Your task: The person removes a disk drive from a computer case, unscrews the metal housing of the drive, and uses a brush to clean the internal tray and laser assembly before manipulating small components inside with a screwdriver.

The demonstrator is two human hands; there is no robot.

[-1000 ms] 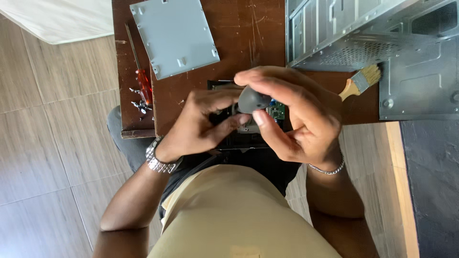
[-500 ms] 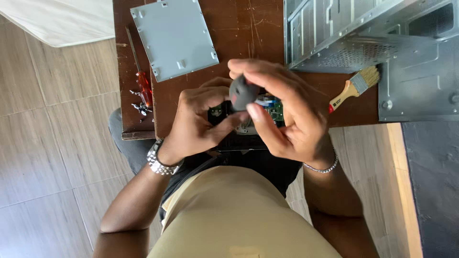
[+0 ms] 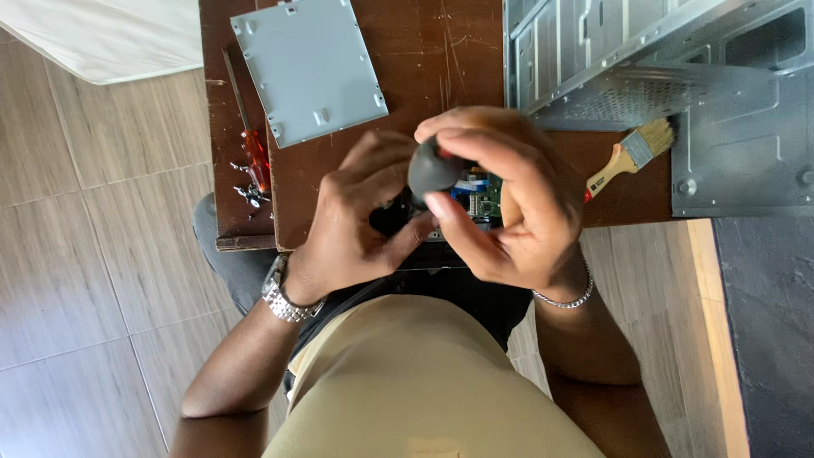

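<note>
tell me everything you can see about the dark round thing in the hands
The dark grey rounded handle looks like smooth plastic or rubber, dome-shaped, with a sliver of red at its top edge. It points up at the camera, so any shaft below is hidden. The right hand wraps it with fingers and thumb; the left hand steadies things beneath it. It sits above a green circuit board at the table's near edge.

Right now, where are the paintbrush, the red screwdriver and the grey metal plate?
Paintbrush (image 3: 629,159), head view, on its metal ferrule.
Red screwdriver (image 3: 255,158), head view, on its handle.
Grey plate (image 3: 310,68), head view, on its flat middle.
</note>
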